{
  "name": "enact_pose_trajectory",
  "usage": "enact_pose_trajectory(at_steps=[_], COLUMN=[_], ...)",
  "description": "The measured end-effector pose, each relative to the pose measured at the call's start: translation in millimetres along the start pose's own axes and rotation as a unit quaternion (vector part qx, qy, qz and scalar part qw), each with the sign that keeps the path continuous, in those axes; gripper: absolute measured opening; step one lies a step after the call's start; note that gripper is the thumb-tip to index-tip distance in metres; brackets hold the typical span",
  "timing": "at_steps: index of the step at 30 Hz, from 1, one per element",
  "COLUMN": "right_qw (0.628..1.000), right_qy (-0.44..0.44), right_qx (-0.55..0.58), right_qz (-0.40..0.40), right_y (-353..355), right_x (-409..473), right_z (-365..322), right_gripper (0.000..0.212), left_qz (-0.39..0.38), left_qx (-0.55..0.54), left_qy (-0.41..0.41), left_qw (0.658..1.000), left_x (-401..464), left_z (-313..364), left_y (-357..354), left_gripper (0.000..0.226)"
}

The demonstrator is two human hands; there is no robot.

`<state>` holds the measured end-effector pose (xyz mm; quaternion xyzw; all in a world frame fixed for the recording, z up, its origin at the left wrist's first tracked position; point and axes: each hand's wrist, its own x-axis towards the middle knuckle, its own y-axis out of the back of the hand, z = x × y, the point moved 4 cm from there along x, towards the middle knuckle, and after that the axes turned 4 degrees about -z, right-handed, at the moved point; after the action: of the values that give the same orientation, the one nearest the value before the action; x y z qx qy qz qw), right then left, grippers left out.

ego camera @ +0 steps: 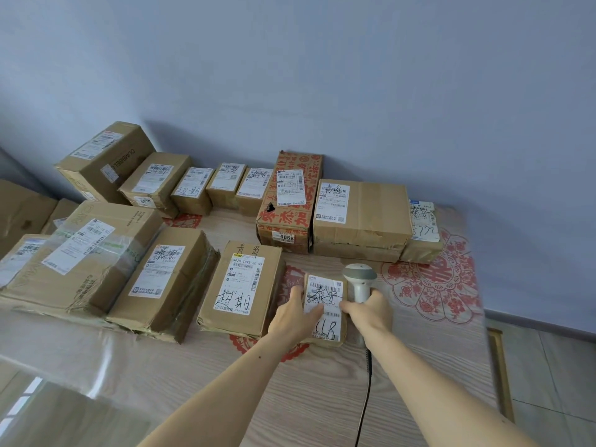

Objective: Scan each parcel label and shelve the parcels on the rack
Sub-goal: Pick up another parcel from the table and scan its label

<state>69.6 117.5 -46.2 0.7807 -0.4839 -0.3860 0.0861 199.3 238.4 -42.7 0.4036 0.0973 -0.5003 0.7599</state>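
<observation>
Evidently light, stiff small parcel (325, 309) on desk (322, 398): left hand (295, 312) fingers grasp its edge, right hand (371, 309) fingers clench scanner (359, 279); best lifted by side edges.

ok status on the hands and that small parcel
Left hand gripping small parcel on table. Right hand holding scanner beside it. Nothing in the way.
</observation>
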Motion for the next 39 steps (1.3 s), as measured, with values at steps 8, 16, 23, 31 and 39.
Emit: enact_pose_trajectory(at_steps=[8,16,23,31,39], right_qw=[0.997,0.989,0.977,0.973,0.971], right_qy=[0.035,0.111,0.175,0.199,0.222], right_qx=[0.060,0.064,0.111,0.115,0.089], right_qz=[0.019,0.078,0.056,0.037,0.025], right_y=[28,60,65,58,48], right_x=[-4,-40,-89,-120,-136], right_z=[-21,-49,-56,-60,-65], right_gripper=[0.034,0.021,0.011,0.010,0.011], left_qz=[-0.041,0.012,0.027,0.020,0.020], left_qx=[-0.096,-0.092,-0.076,-0.093,-0.082], left_qy=[-0.116,-0.165,-0.206,-0.195,-0.220], left_qw=[0.988,0.982,0.975,0.976,0.972], left_x=[-14,-25,-23,-24,-13], left_z=[25,46,62,68,61], left_y=[15,25,28,32,38], left_gripper=[0.045,0.102,0.105,0.096,0.100])
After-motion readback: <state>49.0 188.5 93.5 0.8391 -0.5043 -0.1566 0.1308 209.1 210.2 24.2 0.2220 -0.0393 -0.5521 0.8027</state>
